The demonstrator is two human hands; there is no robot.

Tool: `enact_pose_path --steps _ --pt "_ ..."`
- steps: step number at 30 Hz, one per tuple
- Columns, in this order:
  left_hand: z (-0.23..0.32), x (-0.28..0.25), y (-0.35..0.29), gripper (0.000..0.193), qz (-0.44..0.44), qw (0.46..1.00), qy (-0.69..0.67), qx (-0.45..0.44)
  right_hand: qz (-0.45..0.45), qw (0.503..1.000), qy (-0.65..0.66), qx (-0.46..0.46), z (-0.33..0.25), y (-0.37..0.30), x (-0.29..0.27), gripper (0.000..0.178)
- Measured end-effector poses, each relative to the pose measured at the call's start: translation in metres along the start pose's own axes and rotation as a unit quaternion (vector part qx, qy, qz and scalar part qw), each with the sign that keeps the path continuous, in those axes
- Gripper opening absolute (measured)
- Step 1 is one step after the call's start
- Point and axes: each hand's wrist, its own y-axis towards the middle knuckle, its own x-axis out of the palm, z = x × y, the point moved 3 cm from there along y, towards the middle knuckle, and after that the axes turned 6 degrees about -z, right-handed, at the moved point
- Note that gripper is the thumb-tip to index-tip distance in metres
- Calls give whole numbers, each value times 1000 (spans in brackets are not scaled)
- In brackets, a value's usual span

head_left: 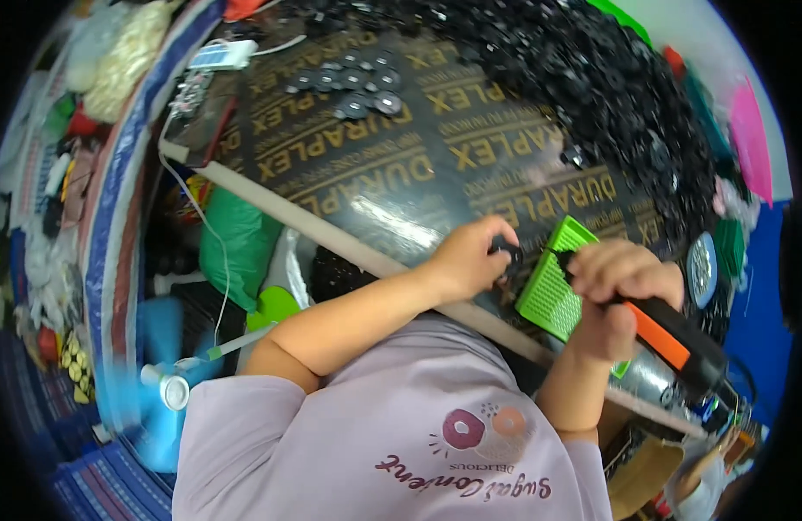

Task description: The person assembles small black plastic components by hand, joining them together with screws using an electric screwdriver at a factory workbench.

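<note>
Passage over tabletop (470, 187) middle; black heap (627, 108) bars far right; green basket (547, 300) between left fingers (496, 227), right fingers (602, 263).

Pale lilac short-sleeved T-shirt (358, 434) with purple-and-orange printed motif (463, 428) and lettering (531, 488).

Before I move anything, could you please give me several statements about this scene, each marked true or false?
1. The left hand holds a small black part. True.
2. The right hand is empty. False: it grips a black-and-orange handheld tool.
3. The perforated basket is bright green. True.
4. The green plastic bag is on the person's right. False: it is on the left.
</note>
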Motion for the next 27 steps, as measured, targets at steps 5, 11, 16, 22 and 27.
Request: enact_pose_path --steps 5,11,16,22,27 --pt "-3 -80 -94 16 -250 923 269 112 72 996 11 60 -7 -11 -38 19" --pt "-144 -122 -137 31 -66 855 509 -75 90 993 -17 76 2 -19 -54 16" --pt "-43 -151 -111 16 -201 964 107 -138 75 991 -37 105 -3 -27 -56 19" --pt "-10 -229 -15 30 483 821 303 38 110 987 -45 112 -10 -29 -58 18" --pt "-40 -261 26 53 477 814 330 -29 146 983 -51 103 -17 -37 -68 17"
